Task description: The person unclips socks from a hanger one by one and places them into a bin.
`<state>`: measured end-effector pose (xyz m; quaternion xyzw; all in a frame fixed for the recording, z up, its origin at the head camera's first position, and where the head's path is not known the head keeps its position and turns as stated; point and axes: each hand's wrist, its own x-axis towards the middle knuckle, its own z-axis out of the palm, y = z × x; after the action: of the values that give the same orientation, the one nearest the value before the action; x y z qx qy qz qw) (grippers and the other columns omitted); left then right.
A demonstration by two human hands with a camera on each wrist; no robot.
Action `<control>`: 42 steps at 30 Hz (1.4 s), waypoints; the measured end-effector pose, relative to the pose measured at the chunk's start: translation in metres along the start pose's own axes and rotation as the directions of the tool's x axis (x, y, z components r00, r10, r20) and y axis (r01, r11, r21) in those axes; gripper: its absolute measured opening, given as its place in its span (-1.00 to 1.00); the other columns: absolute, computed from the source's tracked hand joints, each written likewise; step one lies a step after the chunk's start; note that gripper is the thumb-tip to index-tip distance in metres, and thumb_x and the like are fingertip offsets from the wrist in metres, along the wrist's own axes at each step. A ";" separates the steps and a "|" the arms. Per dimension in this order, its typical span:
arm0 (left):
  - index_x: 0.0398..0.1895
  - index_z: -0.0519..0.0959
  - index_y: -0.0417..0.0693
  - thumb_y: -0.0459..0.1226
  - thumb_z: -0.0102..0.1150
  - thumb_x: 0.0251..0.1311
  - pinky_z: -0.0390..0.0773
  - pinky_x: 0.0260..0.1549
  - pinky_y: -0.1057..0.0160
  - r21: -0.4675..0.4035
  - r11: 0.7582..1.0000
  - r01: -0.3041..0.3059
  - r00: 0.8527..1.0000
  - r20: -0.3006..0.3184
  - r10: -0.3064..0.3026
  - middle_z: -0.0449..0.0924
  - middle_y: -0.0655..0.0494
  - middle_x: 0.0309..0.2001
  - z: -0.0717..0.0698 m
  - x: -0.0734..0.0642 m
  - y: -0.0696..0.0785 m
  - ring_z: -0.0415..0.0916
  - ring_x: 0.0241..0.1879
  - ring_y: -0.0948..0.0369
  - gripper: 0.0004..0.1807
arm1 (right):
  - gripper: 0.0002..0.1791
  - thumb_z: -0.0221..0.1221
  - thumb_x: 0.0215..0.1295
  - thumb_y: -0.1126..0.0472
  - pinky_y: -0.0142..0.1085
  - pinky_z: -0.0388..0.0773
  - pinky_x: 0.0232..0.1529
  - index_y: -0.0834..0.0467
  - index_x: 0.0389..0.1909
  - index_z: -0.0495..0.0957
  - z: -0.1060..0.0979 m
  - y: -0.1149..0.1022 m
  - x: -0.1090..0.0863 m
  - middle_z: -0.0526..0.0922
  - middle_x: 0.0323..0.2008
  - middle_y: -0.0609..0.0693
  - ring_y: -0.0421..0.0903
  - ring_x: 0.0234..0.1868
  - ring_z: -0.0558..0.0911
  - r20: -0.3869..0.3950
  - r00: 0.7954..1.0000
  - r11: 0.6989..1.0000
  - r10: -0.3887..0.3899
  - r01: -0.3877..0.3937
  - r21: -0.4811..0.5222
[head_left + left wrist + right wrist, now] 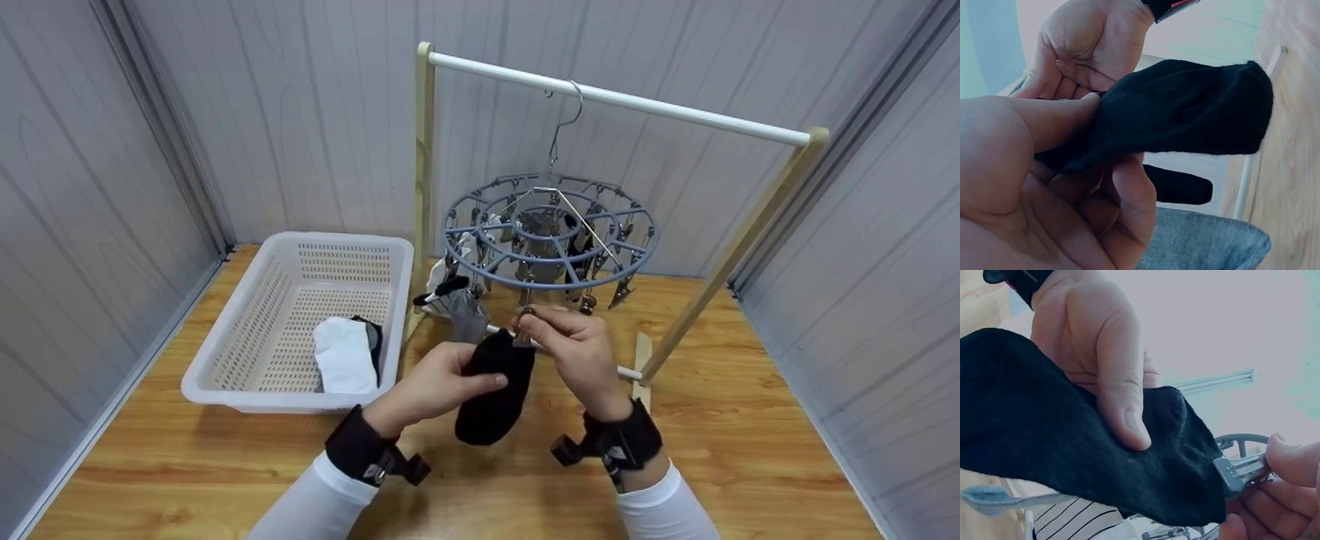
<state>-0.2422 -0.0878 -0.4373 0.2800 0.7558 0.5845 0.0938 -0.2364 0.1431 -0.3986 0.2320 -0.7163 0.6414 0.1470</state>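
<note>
A black sock point(491, 416) hangs from my left hand point(439, 382), which pinches it with the thumb on top and the fingers behind. My right hand point(583, 349) holds a metal clip point(1233, 478) between thumb and fingers. In the right wrist view the clip's end overlaps the sock's edge. Overhead is the blue-grey round drying hanger point(551, 283), with several clips around its rings. The left wrist view shows the sock's other end point(1202, 107) pointing away from the left thumb.
At left stands a white basket point(300, 401) with a white sock point(345, 356) and a dark one inside. A grey sock point(469, 319) and others hang from the hanger. A wooden stand point(739, 251) with a white bar point(675, 111) carries it, on a wood-grain table point(750, 450).
</note>
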 end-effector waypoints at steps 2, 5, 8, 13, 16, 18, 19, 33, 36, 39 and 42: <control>-0.11 0.81 -0.21 -0.24 0.48 0.46 0.69 -0.17 0.25 0.019 1.000 -0.007 1.000 0.010 0.006 0.84 0.06 -0.20 -0.002 -0.001 0.001 0.74 -0.23 0.25 -0.82 | -0.80 0.31 0.57 0.41 -0.24 0.74 0.00 0.36 0.07 0.82 0.000 0.000 0.000 0.82 -0.10 0.35 -0.04 -0.09 0.80 0.001 1.000 1.000 0.001 -0.001 0.011; -0.13 0.81 -0.20 -0.22 0.48 0.45 0.68 -0.20 0.27 0.068 0.998 -0.002 1.000 0.026 0.000 0.83 0.08 -0.23 -0.005 -0.002 0.003 0.73 -0.27 0.27 -0.81 | -0.79 0.29 0.57 0.43 -0.22 0.75 0.03 0.38 0.08 0.81 0.000 0.000 -0.001 0.81 -0.09 0.40 -0.05 -0.08 0.81 -0.002 1.000 1.000 0.005 -0.005 0.026; -0.14 0.80 -0.20 -0.22 0.49 0.45 0.69 -0.24 0.27 0.100 0.995 0.012 0.998 0.057 -0.018 0.83 0.10 -0.27 -0.010 -0.004 0.006 0.72 -0.31 0.28 -0.81 | -0.79 0.29 0.56 0.44 -0.20 0.76 0.04 0.40 0.08 0.80 0.000 0.000 -0.001 0.82 -0.07 0.37 -0.06 -0.06 0.83 -0.007 1.000 1.000 0.008 -0.008 0.026; -0.15 0.80 -0.18 -0.20 0.48 0.45 0.69 -0.25 0.25 0.147 0.989 0.020 0.996 0.085 -0.033 0.83 0.12 -0.30 -0.018 -0.008 0.013 0.73 -0.33 0.28 -0.81 | -0.79 0.30 0.55 0.45 -0.23 0.76 0.03 0.45 0.08 0.78 0.001 0.000 -0.001 0.83 -0.08 0.35 -0.07 -0.05 0.83 -0.009 1.000 1.000 -0.004 0.004 0.011; -0.17 0.79 -0.18 -0.20 0.49 0.45 0.71 -0.26 0.25 0.166 0.986 0.021 0.997 0.071 -0.033 0.83 0.12 -0.30 -0.024 -0.011 0.017 0.74 -0.34 0.26 -0.81 | -0.78 0.29 0.56 0.45 -0.24 0.75 0.03 0.47 0.08 0.77 0.000 0.000 -0.001 0.82 -0.09 0.39 -0.07 -0.07 0.82 -0.010 1.000 1.000 -0.007 0.007 0.006; -0.17 0.79 -0.20 -0.22 0.48 0.45 0.72 -0.27 0.25 0.155 0.987 0.027 0.997 0.065 -0.038 0.83 0.10 -0.31 -0.028 -0.013 0.019 0.76 -0.34 0.24 -0.81 | -0.78 0.28 0.57 0.44 -0.24 0.75 0.04 0.45 0.09 0.78 0.000 0.000 -0.001 0.80 -0.07 0.42 -0.07 -0.06 0.81 -0.010 1.000 1.000 -0.001 0.001 0.007; -0.16 0.78 -0.20 -0.22 0.47 0.46 0.72 -0.28 0.25 0.152 0.988 0.033 0.997 0.062 -0.043 0.83 0.10 -0.31 -0.030 -0.014 0.021 0.76 -0.34 0.23 -0.81 | -0.78 0.28 0.58 0.43 -0.24 0.74 0.04 0.44 0.09 0.78 0.000 0.000 -0.001 0.80 -0.07 0.41 -0.06 -0.05 0.81 -0.010 1.000 1.000 0.002 -0.002 0.009; -0.09 0.78 -0.22 -0.20 0.47 0.47 0.73 -0.18 0.21 0.115 0.989 0.088 0.996 -0.022 -0.086 0.85 0.04 -0.22 -0.051 -0.025 0.034 0.79 -0.23 0.16 -0.77 | -0.79 0.37 0.50 0.44 -0.24 0.77 -0.01 0.37 0.08 0.77 0.004 -0.003 0.000 0.83 -0.07 0.23 -0.05 -0.12 0.82 -0.049 0.998 0.999 0.038 -0.040 -0.036; -0.08 0.78 -0.24 -0.21 0.47 0.47 0.73 -0.16 0.18 0.115 0.990 0.077 0.997 -0.030 -0.074 0.85 0.02 -0.21 -0.054 -0.026 0.034 0.78 -0.23 0.16 -0.77 | -0.75 0.41 0.49 0.38 -0.29 0.72 0.00 0.33 0.12 0.77 0.004 -0.004 -0.001 0.83 -0.05 0.13 -0.07 -0.10 0.78 -0.044 0.999 0.989 -0.014 0.008 -0.150; -0.09 0.78 -0.25 -0.22 0.47 0.47 0.73 -0.15 0.14 0.117 0.991 0.060 0.998 -0.035 -0.057 0.84 0.01 -0.22 -0.057 -0.027 0.034 0.77 -0.23 0.15 -0.77 | -0.70 0.44 0.49 0.31 -0.30 0.66 0.03 0.27 0.17 0.77 0.004 -0.008 -0.004 0.82 -0.01 0.07 -0.07 -0.06 0.75 -0.047 0.997 0.964 -0.064 0.049 -0.260; -0.10 0.78 -0.24 -0.22 0.47 0.46 0.73 -0.13 0.13 0.110 0.992 0.056 0.998 -0.042 -0.052 0.84 0.02 -0.20 -0.059 -0.028 0.034 0.77 -0.22 0.15 -0.78 | -0.66 0.45 0.50 0.27 -0.28 0.65 0.08 0.27 0.21 0.77 0.004 -0.013 -0.006 0.82 0.05 0.04 -0.04 0.00 0.74 -0.059 0.992 0.941 -0.115 0.090 -0.327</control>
<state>-0.2363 -0.1458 -0.3929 0.2529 0.7962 0.5439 0.0792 -0.2240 0.1394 -0.3911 0.2168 -0.7926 0.5151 0.2439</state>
